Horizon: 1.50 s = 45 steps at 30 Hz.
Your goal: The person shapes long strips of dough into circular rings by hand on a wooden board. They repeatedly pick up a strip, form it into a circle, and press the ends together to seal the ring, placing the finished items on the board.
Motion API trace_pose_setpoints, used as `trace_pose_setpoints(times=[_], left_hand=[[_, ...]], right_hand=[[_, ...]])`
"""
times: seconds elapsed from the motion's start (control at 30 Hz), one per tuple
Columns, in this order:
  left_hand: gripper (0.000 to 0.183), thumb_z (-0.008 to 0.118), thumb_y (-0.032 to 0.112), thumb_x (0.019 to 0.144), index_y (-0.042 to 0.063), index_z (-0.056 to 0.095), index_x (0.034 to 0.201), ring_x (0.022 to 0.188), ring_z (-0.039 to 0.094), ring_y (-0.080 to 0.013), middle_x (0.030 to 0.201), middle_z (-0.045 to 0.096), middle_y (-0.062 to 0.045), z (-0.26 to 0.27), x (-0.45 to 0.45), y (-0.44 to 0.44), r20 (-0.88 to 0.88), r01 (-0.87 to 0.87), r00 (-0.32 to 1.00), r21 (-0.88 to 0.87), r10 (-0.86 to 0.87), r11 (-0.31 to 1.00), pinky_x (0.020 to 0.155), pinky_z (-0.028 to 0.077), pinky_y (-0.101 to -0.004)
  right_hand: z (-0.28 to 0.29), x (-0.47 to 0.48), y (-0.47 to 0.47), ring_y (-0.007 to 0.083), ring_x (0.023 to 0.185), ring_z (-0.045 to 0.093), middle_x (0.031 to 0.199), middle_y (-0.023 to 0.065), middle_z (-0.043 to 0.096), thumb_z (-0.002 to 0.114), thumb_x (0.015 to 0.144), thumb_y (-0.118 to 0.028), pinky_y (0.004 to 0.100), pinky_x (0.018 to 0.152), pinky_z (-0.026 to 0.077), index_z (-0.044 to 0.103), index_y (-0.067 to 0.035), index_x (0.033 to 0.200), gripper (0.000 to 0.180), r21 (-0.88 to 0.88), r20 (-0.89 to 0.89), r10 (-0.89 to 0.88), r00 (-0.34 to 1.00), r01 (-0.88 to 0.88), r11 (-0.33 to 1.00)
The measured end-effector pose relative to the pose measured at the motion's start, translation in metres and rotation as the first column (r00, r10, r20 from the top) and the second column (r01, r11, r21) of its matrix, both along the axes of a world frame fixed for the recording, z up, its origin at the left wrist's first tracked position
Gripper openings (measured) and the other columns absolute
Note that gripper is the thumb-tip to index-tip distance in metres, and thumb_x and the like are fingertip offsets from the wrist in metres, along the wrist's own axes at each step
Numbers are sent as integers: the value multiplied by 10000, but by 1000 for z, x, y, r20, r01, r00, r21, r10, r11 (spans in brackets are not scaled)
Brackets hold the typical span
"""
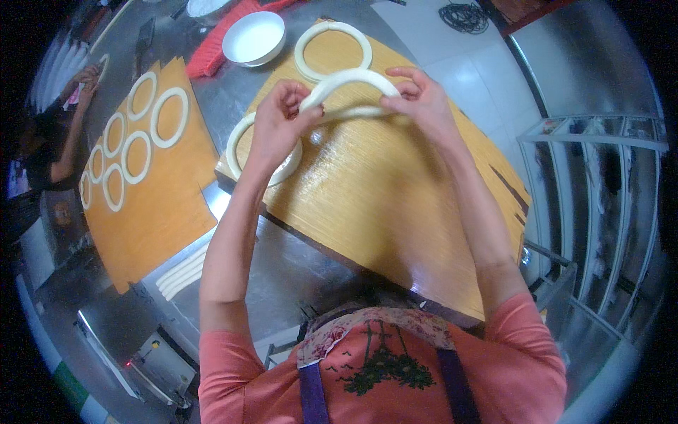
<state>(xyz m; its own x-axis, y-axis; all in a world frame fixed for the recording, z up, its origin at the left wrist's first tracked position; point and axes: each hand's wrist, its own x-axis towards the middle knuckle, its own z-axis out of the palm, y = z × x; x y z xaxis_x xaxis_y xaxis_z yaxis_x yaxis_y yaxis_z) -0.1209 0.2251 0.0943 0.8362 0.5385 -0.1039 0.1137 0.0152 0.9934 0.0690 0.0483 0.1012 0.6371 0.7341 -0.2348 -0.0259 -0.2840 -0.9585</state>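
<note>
Between my hands a pale dough ring is raised over a varnished wooden board. My left hand pinches the ring's left side between thumb and fingers. On the opposite side, my right hand grips it the same way, the index finger extended. The ring is tilted, its near arc lower than its far arc. Another dough ring lies just beyond, on the board's far end. A further ring rests at the board's left edge, partly hidden by my left wrist and forearm.
Several dough rings lie on an orange-brown sheet at left. Dough strips sit nearer me on the metal table. A white bowl stands beside red cloth. A co-worker's hands hold another ring. A metal rack stands right.
</note>
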Motion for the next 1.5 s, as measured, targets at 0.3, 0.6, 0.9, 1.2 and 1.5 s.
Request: trace_pose_setpoints(times=[0.3, 0.6, 0.9, 1.2, 1.5], left_hand=[[334, 656, 6, 782, 55, 591, 1105, 1024, 591, -371, 1106, 600, -152, -55, -15, -15, -189, 159, 981, 668, -41, 727, 862, 497, -452], [261, 737, 137, 816, 32, 659, 1042, 973, 574, -373, 1009, 606, -163, -111, 65, 4, -53, 53, 998, 804, -19, 592, 830, 475, -469], [373, 728, 144, 831, 64, 620, 1179, 990, 566, -323, 1063, 597, -134, -112, 54, 6, -42, 32, 999, 880, 11, 475, 848, 431, -437], [526, 696, 202, 859, 54, 528, 1334, 1140, 538, -330, 1201, 579, -154, -95, 30, -4, -197, 136, 975, 890, 99, 435, 1009, 361, -463], [472, 694, 127, 831, 69, 564, 1280, 1233, 500, -348, 1286, 542, -179, -89, 11, -15, -141, 94, 988, 883, 69, 461, 1047, 353, -487]], right_hand=[[-82, -7, -32, 274, 997, 676, 1071, 160, 704, 725, 753, -86, 375, 926, 521, 664, -4, 1151, 411, -137, 429, 20, 903, 43, 990], [-112, -15, 21, 349, 1034, 604, 1025, 156, 637, 739, 795, -180, 444, 904, 481, 689, -28, 1102, 346, -202, 689, 97, 719, 62, 977], [-111, -14, 8, 356, 1130, 561, 1154, 182, 601, 755, 764, -138, 450, 972, 453, 631, 1, 1195, 470, -209, 650, 87, 755, 67, 976], [-106, -21, -10, 375, 1175, 534, 1227, 204, 585, 778, 728, -163, 449, 1018, 428, 588, 3, 1264, 593, -193, 663, 81, 744, 66, 979], [-110, -8, 34, 351, 1086, 584, 1112, 166, 644, 789, 736, -238, 430, 949, 458, 676, -8, 1116, 458, -167, 730, 80, 679, 63, 984]])
